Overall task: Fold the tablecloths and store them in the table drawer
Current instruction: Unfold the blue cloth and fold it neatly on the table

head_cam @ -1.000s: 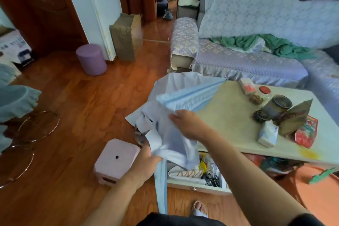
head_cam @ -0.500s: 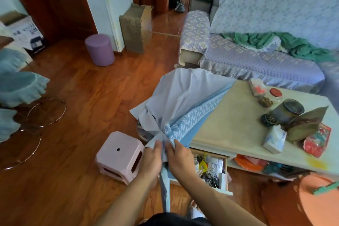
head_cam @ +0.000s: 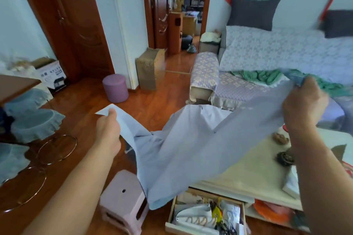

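Pale blue-grey fabric tablecloth (head_cam: 191,150) stretched in air over cream bench (head_cam: 248,173), likely to align edges for folding. Left hand (head_cam: 108,131) grip pinches one corner, right hand (head_cam: 303,105) grip clutches opposite end. Open cluttered wooden drawer (head_cam: 206,215) waits below, beside pink plastic stool (head_cam: 122,202).

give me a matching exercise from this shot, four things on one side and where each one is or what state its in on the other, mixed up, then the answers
Column one:
1. tablecloth
2. table drawer
3. pink stool
4. green blanket

Column two:
A. crumpled on the sofa
B. pulled open, with clutter inside
C. stretched in the air between the left hand and the right hand
D. standing on the wooden floor, left of the drawer

Pairs: 1-C, 2-B, 3-D, 4-A
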`<state>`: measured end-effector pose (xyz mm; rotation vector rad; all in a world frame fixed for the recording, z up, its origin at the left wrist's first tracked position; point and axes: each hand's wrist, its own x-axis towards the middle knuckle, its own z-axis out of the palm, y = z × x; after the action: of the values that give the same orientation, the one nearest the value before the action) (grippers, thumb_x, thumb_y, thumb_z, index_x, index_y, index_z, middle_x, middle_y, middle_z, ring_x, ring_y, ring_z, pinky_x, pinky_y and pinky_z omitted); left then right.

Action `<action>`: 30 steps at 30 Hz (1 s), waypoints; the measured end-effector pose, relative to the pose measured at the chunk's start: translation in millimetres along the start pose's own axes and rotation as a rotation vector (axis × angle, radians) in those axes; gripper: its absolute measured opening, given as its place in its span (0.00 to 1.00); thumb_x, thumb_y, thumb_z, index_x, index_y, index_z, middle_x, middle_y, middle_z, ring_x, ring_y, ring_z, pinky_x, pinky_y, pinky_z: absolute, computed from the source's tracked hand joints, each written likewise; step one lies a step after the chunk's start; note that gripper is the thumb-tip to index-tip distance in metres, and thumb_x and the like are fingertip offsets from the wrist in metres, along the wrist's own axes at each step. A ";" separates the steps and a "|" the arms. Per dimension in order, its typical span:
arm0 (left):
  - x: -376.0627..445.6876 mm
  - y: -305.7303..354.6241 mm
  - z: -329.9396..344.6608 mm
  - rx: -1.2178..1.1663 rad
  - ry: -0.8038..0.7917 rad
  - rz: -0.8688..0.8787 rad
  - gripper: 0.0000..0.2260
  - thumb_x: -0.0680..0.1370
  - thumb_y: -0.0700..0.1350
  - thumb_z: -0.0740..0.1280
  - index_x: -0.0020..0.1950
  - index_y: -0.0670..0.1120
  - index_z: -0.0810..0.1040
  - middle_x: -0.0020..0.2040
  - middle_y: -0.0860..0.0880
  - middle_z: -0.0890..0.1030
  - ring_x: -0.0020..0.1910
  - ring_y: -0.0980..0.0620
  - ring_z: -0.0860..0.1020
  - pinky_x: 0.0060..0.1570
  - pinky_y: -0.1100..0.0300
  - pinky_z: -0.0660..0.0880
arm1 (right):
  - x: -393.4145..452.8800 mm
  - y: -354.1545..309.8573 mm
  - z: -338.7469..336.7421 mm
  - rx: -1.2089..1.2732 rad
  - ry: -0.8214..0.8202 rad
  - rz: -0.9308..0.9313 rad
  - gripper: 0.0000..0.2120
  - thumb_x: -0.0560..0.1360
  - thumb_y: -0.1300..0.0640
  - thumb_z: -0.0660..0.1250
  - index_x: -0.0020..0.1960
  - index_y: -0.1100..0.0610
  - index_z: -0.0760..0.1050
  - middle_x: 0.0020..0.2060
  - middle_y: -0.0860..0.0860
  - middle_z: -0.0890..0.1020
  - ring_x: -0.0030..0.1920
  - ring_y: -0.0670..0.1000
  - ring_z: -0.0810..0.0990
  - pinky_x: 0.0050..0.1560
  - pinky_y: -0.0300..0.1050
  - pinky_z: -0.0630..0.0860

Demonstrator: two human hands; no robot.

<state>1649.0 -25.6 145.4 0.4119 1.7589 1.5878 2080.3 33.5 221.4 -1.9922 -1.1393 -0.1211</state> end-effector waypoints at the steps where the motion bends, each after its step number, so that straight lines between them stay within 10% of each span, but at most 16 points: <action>1: -14.3 0.9 5.3 0.094 -0.049 0.030 0.18 0.84 0.56 0.60 0.64 0.43 0.74 0.57 0.45 0.80 0.54 0.45 0.79 0.59 0.48 0.76 | -7.8 -2.9 3.4 -0.010 -0.046 -0.065 0.08 0.81 0.59 0.57 0.54 0.63 0.70 0.51 0.73 0.77 0.52 0.71 0.75 0.43 0.56 0.64; 4: -63.1 -0.3 24.1 0.386 -0.254 0.172 0.16 0.85 0.56 0.58 0.53 0.44 0.75 0.48 0.44 0.79 0.48 0.44 0.77 0.50 0.52 0.71 | -46.3 -9.8 27.1 -0.026 -0.222 -0.287 0.08 0.81 0.58 0.59 0.57 0.60 0.70 0.47 0.72 0.78 0.47 0.72 0.77 0.40 0.56 0.67; 7: -88.0 -20.0 38.6 0.435 -0.439 0.196 0.19 0.84 0.56 0.59 0.61 0.43 0.78 0.60 0.39 0.80 0.59 0.39 0.79 0.62 0.44 0.74 | -91.0 -6.9 53.8 -0.088 -0.366 -0.452 0.11 0.83 0.51 0.58 0.52 0.59 0.72 0.42 0.68 0.80 0.44 0.70 0.79 0.38 0.55 0.68; 11: -103.1 -48.9 42.2 0.333 -0.483 0.111 0.13 0.82 0.55 0.64 0.58 0.47 0.80 0.48 0.50 0.84 0.50 0.47 0.82 0.50 0.52 0.78 | -116.0 25.9 65.1 -0.101 -0.299 -0.300 0.06 0.77 0.62 0.61 0.46 0.62 0.75 0.42 0.66 0.81 0.43 0.69 0.79 0.40 0.55 0.72; 16: -119.2 -82.4 37.4 0.405 -0.468 0.075 0.06 0.78 0.47 0.69 0.50 0.48 0.83 0.45 0.50 0.86 0.47 0.49 0.84 0.48 0.50 0.82 | -131.3 51.9 59.8 0.085 -0.198 -0.127 0.27 0.74 0.70 0.63 0.72 0.56 0.72 0.38 0.56 0.79 0.37 0.63 0.77 0.39 0.53 0.73; 22: -116.5 -98.1 36.4 0.533 -0.537 0.085 0.06 0.77 0.47 0.69 0.44 0.47 0.83 0.39 0.50 0.86 0.41 0.48 0.84 0.42 0.49 0.81 | -160.0 85.3 72.0 -0.447 -0.562 -0.677 0.13 0.61 0.63 0.78 0.41 0.51 0.80 0.27 0.50 0.76 0.23 0.60 0.76 0.20 0.47 0.71; 25: -112.5 -97.5 33.0 0.569 -0.539 0.092 0.08 0.79 0.47 0.68 0.43 0.45 0.82 0.38 0.49 0.84 0.40 0.49 0.82 0.35 0.58 0.73 | -138.0 85.8 57.6 -0.574 -0.511 -0.533 0.02 0.75 0.58 0.68 0.43 0.53 0.78 0.38 0.52 0.79 0.35 0.60 0.82 0.32 0.50 0.78; 30: -115.5 -92.3 38.3 0.536 -0.446 0.163 0.15 0.80 0.44 0.66 0.33 0.44 0.75 0.29 0.51 0.76 0.30 0.52 0.74 0.30 0.60 0.67 | -87.6 85.4 31.6 0.123 -0.178 0.441 0.17 0.80 0.52 0.62 0.57 0.65 0.80 0.55 0.66 0.80 0.55 0.68 0.78 0.55 0.56 0.75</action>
<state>1775.8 -91.7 91.9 1.0979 1.7987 0.9928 2084.1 -25.8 109.9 -2.1225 -0.7665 0.3511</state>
